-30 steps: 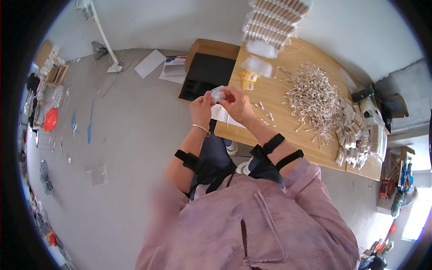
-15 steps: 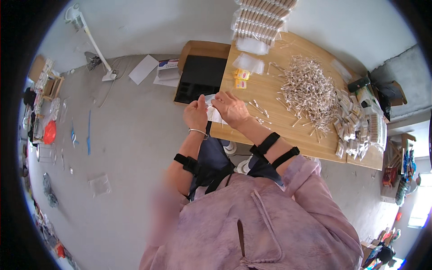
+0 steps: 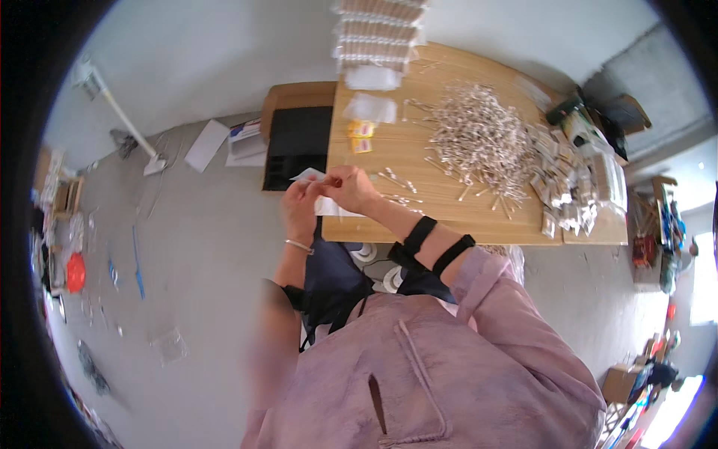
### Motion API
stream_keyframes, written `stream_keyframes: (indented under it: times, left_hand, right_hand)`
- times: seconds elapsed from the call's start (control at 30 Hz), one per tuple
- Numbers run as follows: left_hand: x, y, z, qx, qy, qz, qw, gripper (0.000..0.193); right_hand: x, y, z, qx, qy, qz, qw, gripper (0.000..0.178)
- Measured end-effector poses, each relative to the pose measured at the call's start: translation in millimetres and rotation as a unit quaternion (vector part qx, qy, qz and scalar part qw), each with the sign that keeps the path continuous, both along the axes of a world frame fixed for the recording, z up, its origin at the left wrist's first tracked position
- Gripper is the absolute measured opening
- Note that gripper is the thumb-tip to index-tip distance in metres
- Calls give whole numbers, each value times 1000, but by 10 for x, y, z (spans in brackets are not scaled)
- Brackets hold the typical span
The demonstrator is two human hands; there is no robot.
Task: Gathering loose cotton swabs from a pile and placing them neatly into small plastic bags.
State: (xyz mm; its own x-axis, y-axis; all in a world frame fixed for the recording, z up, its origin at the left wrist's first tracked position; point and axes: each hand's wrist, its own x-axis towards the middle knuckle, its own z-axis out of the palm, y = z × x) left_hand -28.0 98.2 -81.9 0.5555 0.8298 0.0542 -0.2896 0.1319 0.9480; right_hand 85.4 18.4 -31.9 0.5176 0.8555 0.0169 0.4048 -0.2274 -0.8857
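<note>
Over the table's left edge, my left hand (image 3: 301, 203) and my right hand (image 3: 350, 188) meet with fingers pinched. Between them is a thin, whitish translucent plastic bag (image 3: 308, 173); its contents, if any, are hidden by my fingers. Just below my right hand lies a white sheet (image 3: 335, 209) at the table edge. A few loose cotton swabs (image 3: 396, 179) rest to the right of that hand. Farther right spreads a large heap of cotton swabs (image 3: 482, 138). Two small yellow packets (image 3: 361, 137) sit beyond my hands, near flat clear bags (image 3: 372, 108).
The wooden table (image 3: 449, 217) carries filled swab packs (image 3: 572, 183) at its right end and stacked rows of packs (image 3: 378, 34) at its far left. An open cardboard box (image 3: 299, 93) with a black panel (image 3: 299, 138) stands left of it. A white pole lamp (image 3: 123, 116) leans farther left.
The view has shifted, so the table appears farther left. My hands have drawn closer together, and my left fingers have bent in toward the right hand at the bag.
</note>
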Motion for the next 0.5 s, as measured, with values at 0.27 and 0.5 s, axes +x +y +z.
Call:
stream_keyframes:
  times: [0.27, 0.5]
  left_hand:
    - [-105, -39, 28, 39, 113, 28, 992, 15]
    - [13, -207, 158, 123, 83, 124, 981, 16]
  right_hand:
    - [-117, -22, 30, 97, -117, -82, 985, 18]
    - [-85, -95, -75, 14, -152, -88, 984, 16]
